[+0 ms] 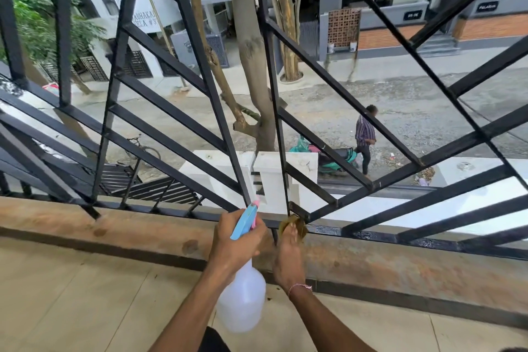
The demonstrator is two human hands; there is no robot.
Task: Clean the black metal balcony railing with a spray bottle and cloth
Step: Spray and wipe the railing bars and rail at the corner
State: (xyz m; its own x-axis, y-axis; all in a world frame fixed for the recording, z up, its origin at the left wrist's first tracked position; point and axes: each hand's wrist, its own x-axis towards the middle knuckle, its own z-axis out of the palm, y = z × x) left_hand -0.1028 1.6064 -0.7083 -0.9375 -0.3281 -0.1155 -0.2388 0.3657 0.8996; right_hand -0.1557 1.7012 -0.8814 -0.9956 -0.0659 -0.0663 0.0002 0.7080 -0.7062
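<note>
The left hand (238, 240) curls round the neck of the spray bottle (243, 291), its blue nozzle aimed at the foot of the black railing (200, 48). The right hand (290, 254) reaches forward, fingers pressing a brownish cloth (294, 223) against the bottom rail joint. A wooden ledge (114, 231) runs beneath, with a street below.

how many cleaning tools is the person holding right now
2. The spray bottle is gripped in the left hand, nozzle toward the railing. The brownish cloth is pressed on the railing's bottom bar under the right hand. No others are visible.
</note>
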